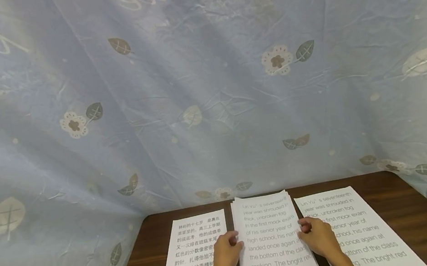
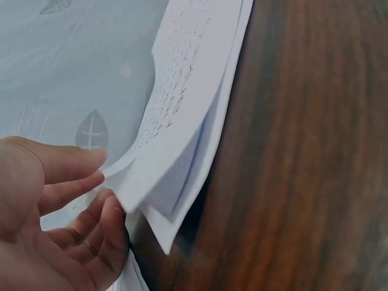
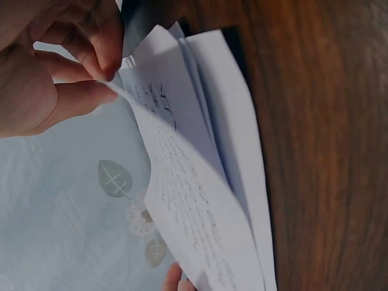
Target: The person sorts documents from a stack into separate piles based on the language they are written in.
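A stack of printed paper sheets (image 1: 273,246), its top page in English text, lies between my hands in the head view. At its left edge, my left hand (image 1: 226,254) pinches the side of the upper paper between thumb and forefinger. My right hand (image 1: 321,237) pinches the top sheet (image 3: 182,163) by its right edge. In the right wrist view this sheet is lifted and bowed, and a printed page shows beneath it. The lower sheets (image 2: 200,176) fan slightly apart in the left wrist view.
A page of Chinese text (image 1: 188,258) lies to the left, partly under my left forearm. To the right is a page of English text (image 1: 372,238), partly covered by my right hand. Both are on a dark wooden table (image 1: 425,216), with a patterned blue curtain (image 1: 234,102) behind.
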Demonstrator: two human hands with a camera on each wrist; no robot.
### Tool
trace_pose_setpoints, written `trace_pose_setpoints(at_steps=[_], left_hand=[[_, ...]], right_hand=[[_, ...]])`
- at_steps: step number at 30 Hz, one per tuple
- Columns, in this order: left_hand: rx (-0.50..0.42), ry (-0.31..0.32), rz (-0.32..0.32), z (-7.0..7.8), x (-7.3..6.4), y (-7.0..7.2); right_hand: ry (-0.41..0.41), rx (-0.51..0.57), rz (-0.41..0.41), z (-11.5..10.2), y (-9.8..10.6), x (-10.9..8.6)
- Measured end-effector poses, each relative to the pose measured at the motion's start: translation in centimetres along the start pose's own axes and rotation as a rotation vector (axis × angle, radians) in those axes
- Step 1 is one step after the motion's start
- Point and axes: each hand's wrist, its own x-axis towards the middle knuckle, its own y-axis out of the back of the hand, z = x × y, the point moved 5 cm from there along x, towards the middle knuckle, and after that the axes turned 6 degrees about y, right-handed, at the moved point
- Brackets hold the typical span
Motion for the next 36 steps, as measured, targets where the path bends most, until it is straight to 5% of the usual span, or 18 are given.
trace_pose_setpoints(at_steps=[10, 22, 36], left_hand=[[-0.067, 0.001, -0.014, 0.2, -0.2, 0.0], [-0.139, -0.070, 0.003, 1.0, -0.7, 0.3], [-0.249, -0.009, -0.016, 1.2, -1.1, -0.7]], right_hand=[[0.000, 0.036, 0.000, -0.1, -0.2, 0.2], [0.024, 0.067, -0.012, -0.6, 0.7, 0.1], [-0.026, 0.109, -0.051, 1.5, 1.9, 0.2]])
